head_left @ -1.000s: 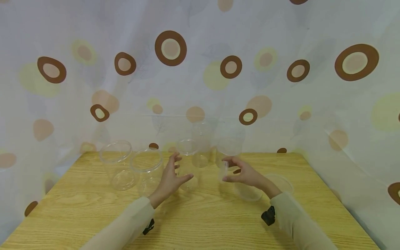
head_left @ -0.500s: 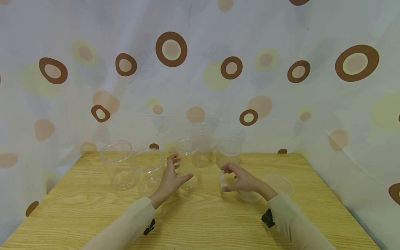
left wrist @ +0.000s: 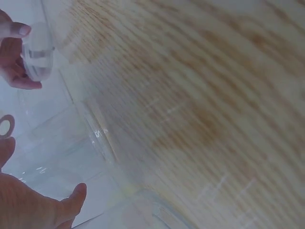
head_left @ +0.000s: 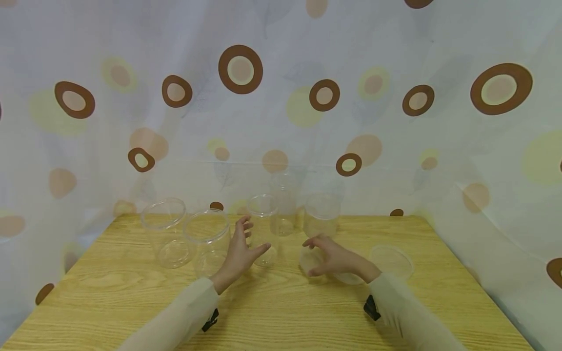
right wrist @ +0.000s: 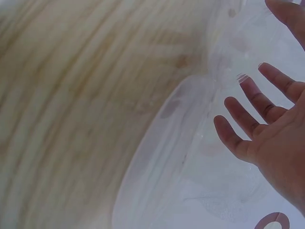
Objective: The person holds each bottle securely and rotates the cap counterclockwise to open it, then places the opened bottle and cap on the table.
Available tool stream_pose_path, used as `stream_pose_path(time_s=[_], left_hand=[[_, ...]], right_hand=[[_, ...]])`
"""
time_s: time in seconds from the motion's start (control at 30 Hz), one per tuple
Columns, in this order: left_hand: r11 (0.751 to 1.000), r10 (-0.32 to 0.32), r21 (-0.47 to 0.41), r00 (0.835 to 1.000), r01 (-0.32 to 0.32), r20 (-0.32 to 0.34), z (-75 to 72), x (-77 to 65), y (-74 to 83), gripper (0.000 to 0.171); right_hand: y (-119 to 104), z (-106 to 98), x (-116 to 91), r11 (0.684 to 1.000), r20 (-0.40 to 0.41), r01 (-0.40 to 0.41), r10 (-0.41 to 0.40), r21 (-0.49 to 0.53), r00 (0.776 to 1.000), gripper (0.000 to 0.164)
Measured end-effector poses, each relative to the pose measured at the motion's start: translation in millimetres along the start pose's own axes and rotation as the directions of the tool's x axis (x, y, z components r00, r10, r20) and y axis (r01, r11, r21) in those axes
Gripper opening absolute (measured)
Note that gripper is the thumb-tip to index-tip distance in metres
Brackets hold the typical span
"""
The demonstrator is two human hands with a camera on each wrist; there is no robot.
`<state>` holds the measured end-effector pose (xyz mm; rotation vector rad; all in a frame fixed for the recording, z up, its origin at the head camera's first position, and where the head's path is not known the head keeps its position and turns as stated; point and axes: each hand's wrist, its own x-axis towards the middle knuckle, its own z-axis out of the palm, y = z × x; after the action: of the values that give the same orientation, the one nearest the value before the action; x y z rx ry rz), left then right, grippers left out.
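My left hand [head_left: 237, 253] is beside a narrow clear cup [head_left: 264, 234], its thumb in front; contact cannot be told. In the left wrist view the left thumb [left wrist: 71, 205] stands extended, near clear walls. My right hand [head_left: 338, 257] is over the table's middle right, thumb and fingers apart around a small clear lid [head_left: 307, 263]. That lid looks tilted in the head view; the left wrist view has the lid [left wrist: 38, 55] close to the right fingers. Outstretched, spread right fingers [right wrist: 240, 117] appear in the right wrist view; whether they touch the lid is unclear.
Two wide clear cups, one [head_left: 164, 231] left of the other [head_left: 206, 239], stand at left. A tall clear container [head_left: 283, 209] and a wide clear one [head_left: 322, 214] stand behind. Flat clear lids lie at right, one [head_left: 392, 263] farther out. A patterned curtain [head_left: 281, 122] hangs behind.
My right hand has moved slightly left and lower with its fingers spreading. The small lid, earlier pinched edge-on, has turned its face into view. My left hand stays put.
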<state>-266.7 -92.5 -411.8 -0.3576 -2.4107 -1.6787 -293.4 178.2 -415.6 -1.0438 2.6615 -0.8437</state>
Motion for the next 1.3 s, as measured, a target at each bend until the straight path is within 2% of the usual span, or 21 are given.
stream_pose_path(time_s=[0.23, 0.4, 0.53, 0.93, 1.3], left_hand=[[1.0, 0.003, -0.026, 1.0, -0.003, 0.012, -3.6, -10.6, 27.1, 0.08], [1.0, 0.021, 0.002, 1.0, -0.021, 0.0, 0.6, -4.0, 9.6, 0.081], [0.999, 0.032, 0.031, 0.999, -0.032, -0.01, 3.5, 1.5, -2.8, 0.082], [0.997, -0.001, 0.071, 0.995, 0.008, -0.096, 7.3, 5.2, -2.6, 0.079], [0.997, -0.001, 0.076, 0.991, 0.011, -0.134, 5.9, 7.4, -2.9, 0.078]], right_hand=[[0.1, 6.5, 2.8, 0.998, 0.031, 0.004, -0.002, -0.062, 1.0, 0.067], [-2.1, 8.3, 3.0, 0.994, 0.047, -0.003, 0.008, -0.109, 0.999, 0.07], [-4.4, 7.7, 2.4, 0.994, 0.051, -0.006, 0.012, -0.107, 0.999, 0.072], [-2.5, 7.2, 1.8, 0.994, 0.05, -0.003, 0.008, -0.105, 0.999, 0.077], [2.3, 7.4, 3.2, 0.995, 0.048, 0.005, 0.0, -0.105, 0.999, 0.079]])
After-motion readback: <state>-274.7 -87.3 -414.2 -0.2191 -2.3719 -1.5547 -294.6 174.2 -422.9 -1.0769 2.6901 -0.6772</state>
